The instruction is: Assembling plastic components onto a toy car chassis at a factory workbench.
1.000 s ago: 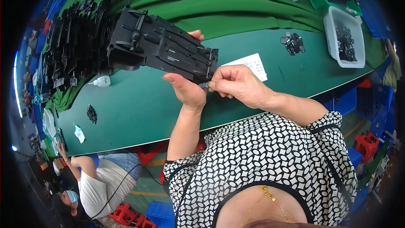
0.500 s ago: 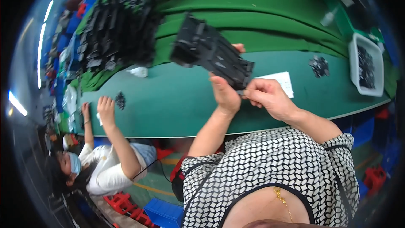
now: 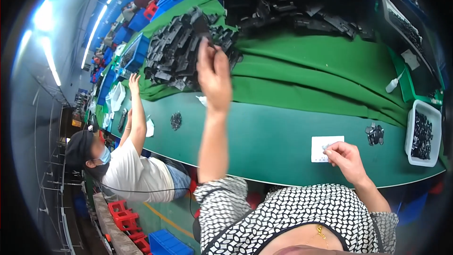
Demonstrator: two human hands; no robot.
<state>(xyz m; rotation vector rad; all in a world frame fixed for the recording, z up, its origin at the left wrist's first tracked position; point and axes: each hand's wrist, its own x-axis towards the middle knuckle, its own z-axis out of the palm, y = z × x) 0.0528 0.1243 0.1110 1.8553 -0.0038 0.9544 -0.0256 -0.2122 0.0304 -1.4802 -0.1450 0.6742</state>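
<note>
My left hand (image 3: pixel 216 80) reaches far forward to a heap of black plastic parts (image 3: pixel 172 49) on the green cloth. Its fingers are closed on the lower end of a black plastic housing (image 3: pixel 200 24), blurred by motion and hard to separate from the heap behind it. My right hand (image 3: pixel 346 159) is above the near edge of the table, beside a white paper card (image 3: pixel 321 157). Its thumb and forefinger are pinched together over the card, around something too small to make out.
Small black pieces lie in a pile (image 3: pixel 375 134) at right, near a white bin (image 3: pixel 411 134) of similar pieces. Another small pile (image 3: pixel 176 121) sits at left. More black parts (image 3: pixel 306 21) line the back. A masked co-worker (image 3: pixel 137 170) works at left, one arm raised.
My left hand has carried the black housing forward and left to the heap. My right hand has come away from the housing, to the right, beside the card. The view has shifted.
</note>
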